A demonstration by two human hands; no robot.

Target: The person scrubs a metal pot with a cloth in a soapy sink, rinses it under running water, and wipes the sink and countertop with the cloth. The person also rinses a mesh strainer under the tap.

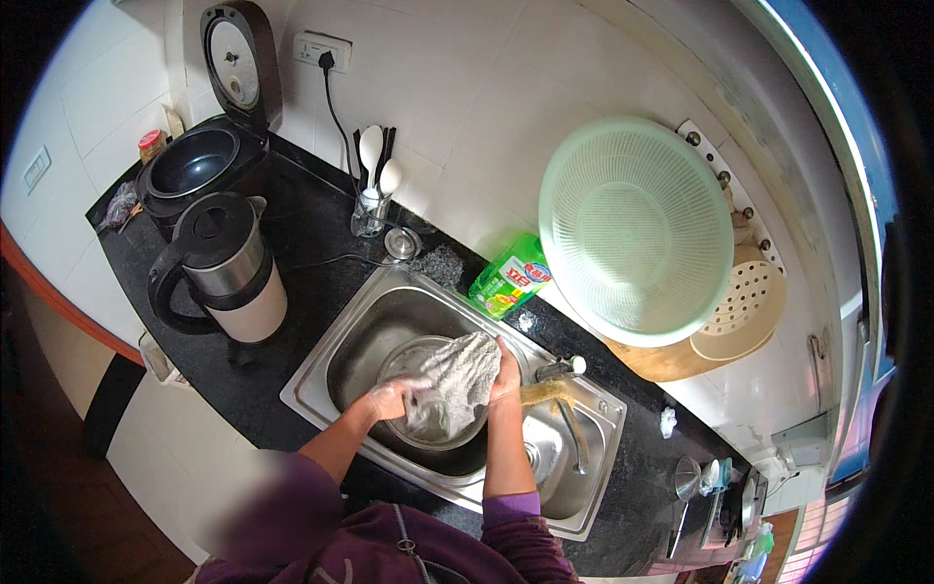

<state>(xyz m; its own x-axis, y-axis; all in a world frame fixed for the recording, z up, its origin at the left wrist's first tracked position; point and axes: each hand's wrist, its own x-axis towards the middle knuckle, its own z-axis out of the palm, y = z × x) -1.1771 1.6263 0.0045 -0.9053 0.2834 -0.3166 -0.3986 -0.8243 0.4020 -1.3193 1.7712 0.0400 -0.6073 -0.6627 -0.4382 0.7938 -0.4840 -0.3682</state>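
Observation:
A wet grey cloth (467, 372) is stretched between my two hands over the larger sink basin (354, 343). My left hand (394, 398) grips its lower left part, and my right hand (506, 372) holds its upper right edge. Beneath the cloth, a round metal bowl (390, 365) sits in the basin, its inside partly hidden by the cloth. Just right of my right hand, a yellowish-brown rag (543, 393) hangs by the faucet (573, 431), whose spout reaches over the smaller basin (540, 456).
Left of the sink stand an electric kettle (244, 292) and an open-lidded rice cooker (193, 164). A green detergent bottle (507, 281) is behind the sink. A pale green colander (635, 233) hangs on the wall. Spoons and chopsticks stand in a glass jar (367, 219). A metal ladle (686, 478) lies right.

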